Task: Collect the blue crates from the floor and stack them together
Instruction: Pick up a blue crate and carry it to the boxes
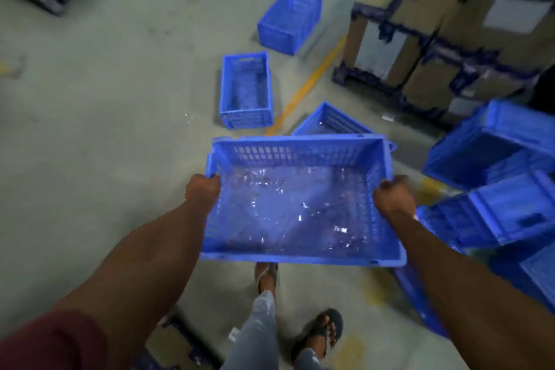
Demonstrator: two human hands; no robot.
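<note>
Held blue crate (300, 201) up off the concrete floor (105, 129), open side up, carried level in front of the body. Left hand (202, 189) clenched round the left rim, fingers curled over the edge; right hand (393, 198) clenched round the right rim in the same way. Crumpled clear plastic film (294, 210) lying inside on the bottom. Just beyond the far wall of the held crate, a tilted blue crate (330, 122) partly hidden behind it. Farther beyond, an upright blue crate (246, 90) resting on the floor, and farther still a crate on its side (289, 21). Between those crates and the shelving, a yellow floor line (309, 84) running diagonally. Right of the held crate, a heap of blue crates (495, 189), close by but not visibly touching it. Beyond that heap, blue racks with cardboard boxes (435, 24). Below the held crate, two feet in sandals (321, 330) and grey trouser legs (258, 336). Whole view blurred, so fine detail of mesh and handles not readable.
</note>
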